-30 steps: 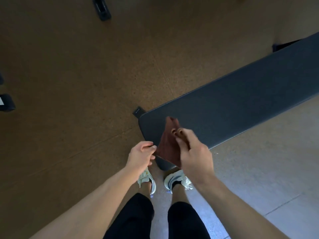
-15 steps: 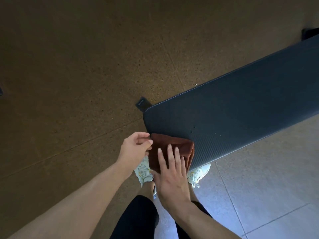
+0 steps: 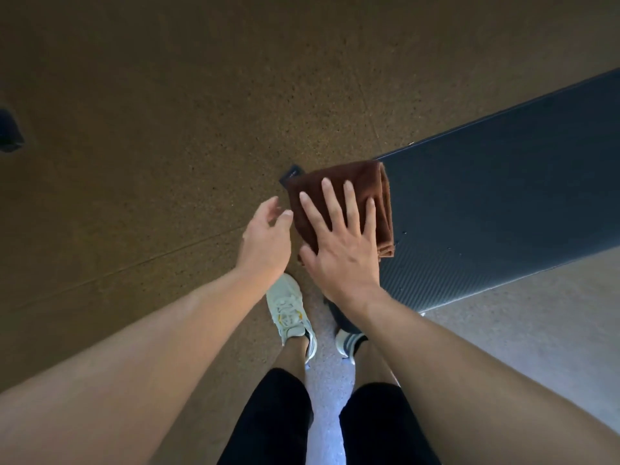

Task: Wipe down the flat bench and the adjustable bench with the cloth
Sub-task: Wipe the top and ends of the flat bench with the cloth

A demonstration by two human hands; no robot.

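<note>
A folded brown cloth lies on the near end of a dark padded bench that runs off to the upper right. My right hand presses flat on the cloth with fingers spread and straight. Just left of the cloth hovers my left hand, fingers relaxed and holding nothing, its fingertips close to the cloth's left edge. The bench's near corner is hidden under the cloth and my right hand.
A black bench foot sticks out on the brown speckled floor beside the cloth. My feet in light shoes stand at the bench end. Pale flooring lies to the right. A dark object sits at the far left edge.
My right hand has slid the cloth across the bench end toward its far edge, staying flat on it. My left hand let go of the cloth's corner and opened.
</note>
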